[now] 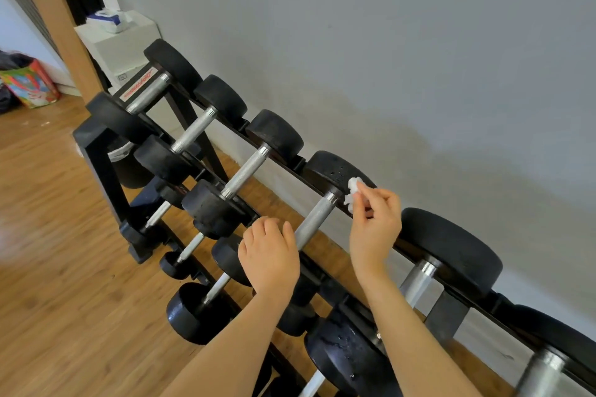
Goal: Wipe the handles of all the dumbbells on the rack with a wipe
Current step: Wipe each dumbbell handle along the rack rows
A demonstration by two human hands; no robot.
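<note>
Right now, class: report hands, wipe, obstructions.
Right hand pinches wipe at handle top. Left hand on near dumbbell end. Nothing blocking.

A small home gym or workout room: a black tiered rack (96,151) of round-headed dumbbells (245,167) runs from 10 to 4 o'clock along a plain grey wall (387,42), over a wood-plank floor (48,235), a colourful bag (30,84) at 9 o'clock.

Even, soft daylight, fairly bright; faint shadow band on the grey wall (419,58) behind the rack (96,151). Wide-angle tilt and bending twd edges; motion blur at lower-right dumbbell handle (541,371) and far-left floor (38,235).
</note>
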